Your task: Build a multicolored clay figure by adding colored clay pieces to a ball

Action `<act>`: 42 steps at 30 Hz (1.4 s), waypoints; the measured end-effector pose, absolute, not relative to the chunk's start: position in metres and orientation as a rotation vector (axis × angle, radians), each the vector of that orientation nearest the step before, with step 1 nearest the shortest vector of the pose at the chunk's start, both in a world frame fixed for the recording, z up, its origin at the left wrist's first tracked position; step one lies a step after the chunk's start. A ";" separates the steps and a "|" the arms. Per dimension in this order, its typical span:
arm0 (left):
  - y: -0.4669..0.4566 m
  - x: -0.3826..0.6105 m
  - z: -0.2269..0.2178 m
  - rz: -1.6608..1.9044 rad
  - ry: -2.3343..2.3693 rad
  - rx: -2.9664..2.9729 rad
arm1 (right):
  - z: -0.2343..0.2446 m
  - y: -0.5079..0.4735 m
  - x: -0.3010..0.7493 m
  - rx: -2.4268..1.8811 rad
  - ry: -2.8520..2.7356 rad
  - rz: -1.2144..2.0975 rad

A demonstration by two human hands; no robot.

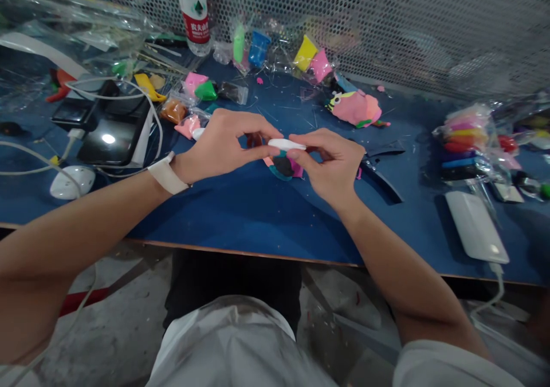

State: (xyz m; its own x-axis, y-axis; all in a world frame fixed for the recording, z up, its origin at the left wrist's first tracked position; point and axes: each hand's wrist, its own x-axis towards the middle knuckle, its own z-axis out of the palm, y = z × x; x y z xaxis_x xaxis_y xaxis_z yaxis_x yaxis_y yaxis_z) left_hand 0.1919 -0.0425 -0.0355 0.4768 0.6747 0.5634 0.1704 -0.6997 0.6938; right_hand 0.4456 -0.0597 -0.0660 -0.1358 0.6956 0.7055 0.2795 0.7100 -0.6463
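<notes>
My left hand and my right hand meet over the middle of the blue table. Both pinch the ends of a small white stick-like tool, held level between them. Just beneath it lies a small clay piece in teal, black and pink. My left wrist wears a pale band. Fingers of both hands are curled closed around the tool.
A pink clay figure sits behind my hands. Bags of coloured clay line the back by a water bottle. A phone with cables lies left; a white power bank and clay packs lie right.
</notes>
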 end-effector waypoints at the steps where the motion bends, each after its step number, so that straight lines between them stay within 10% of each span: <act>1: -0.042 0.191 -0.035 1.172 0.705 2.177 | -0.066 -0.060 0.445 -0.800 -1.708 0.458; 42: -0.040 0.194 -0.060 1.293 0.472 2.715 | -0.048 -0.076 0.438 -0.850 -1.575 1.463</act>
